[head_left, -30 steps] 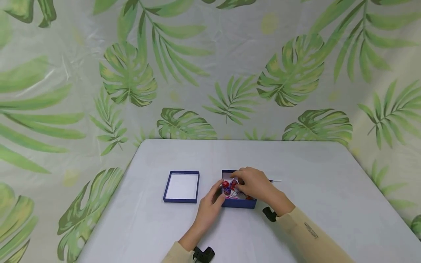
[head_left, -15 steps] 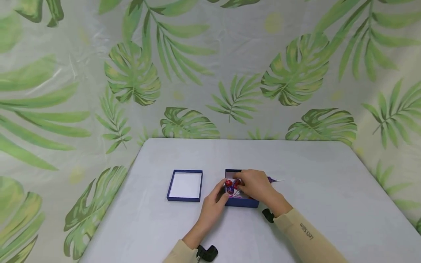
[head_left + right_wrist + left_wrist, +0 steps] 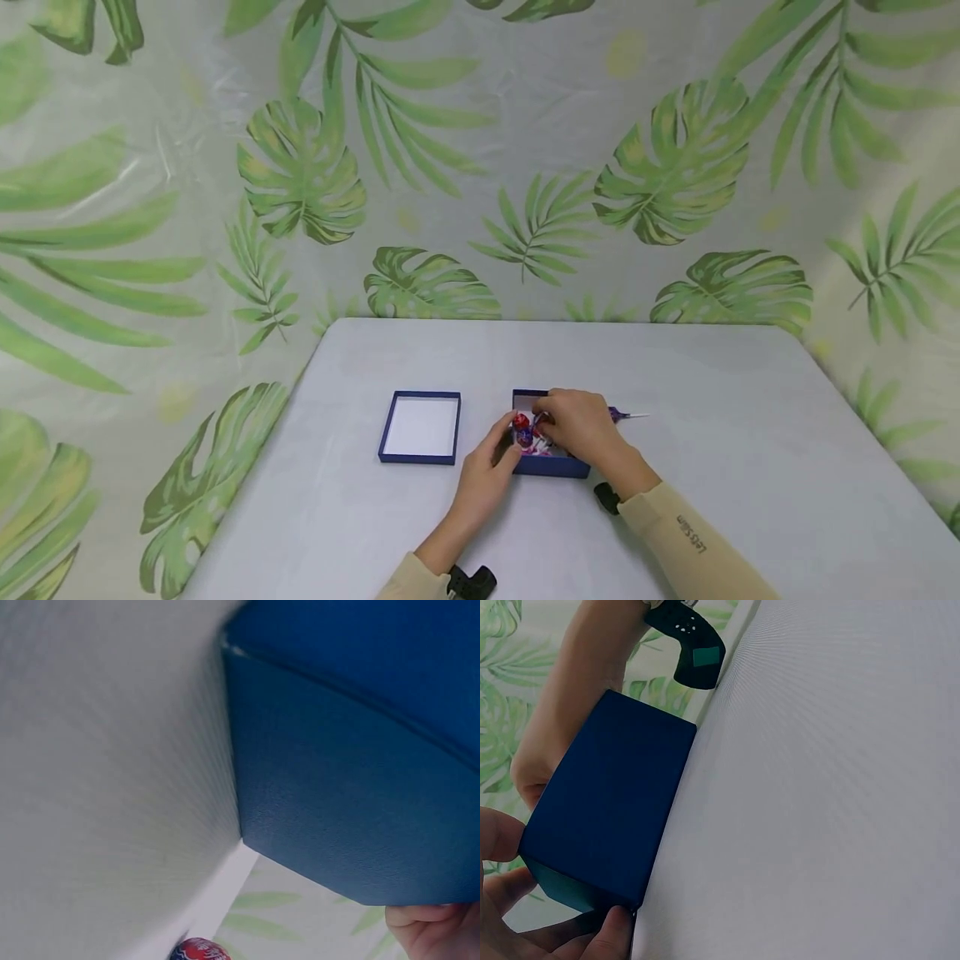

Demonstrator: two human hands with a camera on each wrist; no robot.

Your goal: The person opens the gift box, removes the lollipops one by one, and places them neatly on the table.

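Note:
A dark blue box (image 3: 551, 467) stands on the table with several lollipops (image 3: 524, 435) in red and purple wrappers inside. My left hand (image 3: 483, 475) holds the box at its left side; in the left wrist view its thumb and fingers (image 3: 616, 934) lie around the box's end. Reaching in over the right wall, my right hand (image 3: 581, 425) pinches a lollipop by its wrapped head, partly hidden by the fingers. The hand and forearm cover the right part of the box. In the right wrist view the box wall (image 3: 352, 780) fills much of the picture.
A shallow blue-edged lid (image 3: 418, 459) with a white inside lies left of the box. Just beyond the box's right side, a purple-wrapped lollipop (image 3: 618, 414) rests on the white table (image 3: 720, 392). A leaf-patterned curtain (image 3: 555, 125) hangs behind.
The right fingers shift slightly among the lollipops; a red wrapper at their tips has given way to a purple one. The left hand stays on the box. The head view has shifted slightly.

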